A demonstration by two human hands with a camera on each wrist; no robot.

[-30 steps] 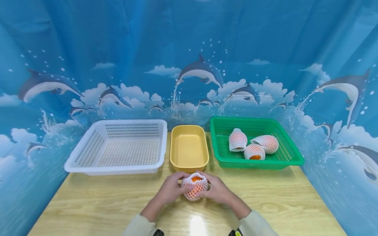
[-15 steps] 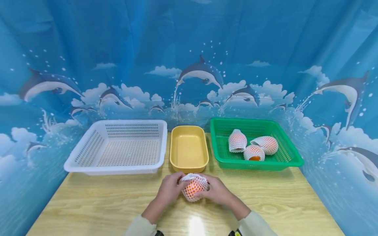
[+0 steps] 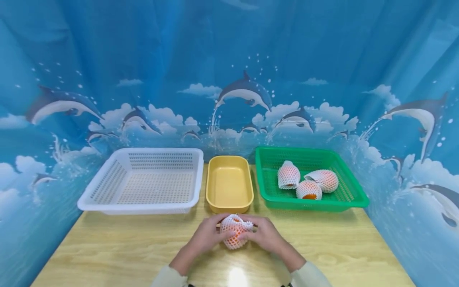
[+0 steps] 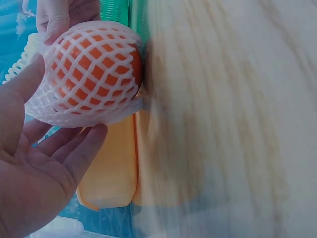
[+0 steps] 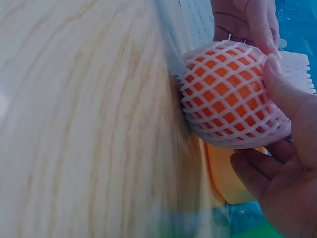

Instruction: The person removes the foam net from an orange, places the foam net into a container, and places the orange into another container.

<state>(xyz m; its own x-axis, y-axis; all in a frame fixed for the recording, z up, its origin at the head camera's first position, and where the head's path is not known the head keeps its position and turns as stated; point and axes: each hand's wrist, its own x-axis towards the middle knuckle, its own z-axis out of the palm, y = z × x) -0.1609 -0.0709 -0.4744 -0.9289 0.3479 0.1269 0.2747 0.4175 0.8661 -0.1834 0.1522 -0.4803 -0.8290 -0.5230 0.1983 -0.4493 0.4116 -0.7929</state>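
Observation:
An orange fruit in a white foam net (image 3: 234, 232) is held between both hands at the table's front middle. My left hand (image 3: 208, 234) grips its left side, thumb in front and fingers behind. On the other side my right hand (image 3: 266, 234) holds it the same way. In the left wrist view the netted fruit (image 4: 94, 74) shows orange through the mesh, with the left hand (image 4: 44, 163) curved round it. The right wrist view shows the net's loose end beyond the fruit (image 5: 228, 94), beside the right hand (image 5: 292, 148).
Behind the hands stands a yellow tray (image 3: 229, 185). A white basket (image 3: 140, 207) is at the left, a green basket (image 3: 308, 204) at the right with three netted fruits (image 3: 309, 189) inside. A dolphin-print curtain (image 3: 229, 48) surrounds the wooden table (image 3: 125, 247).
The netted fruit has turned a little between the hands, and the folded opening of its net has shifted. Both hands still hold it. The head view has tilted slightly upward.

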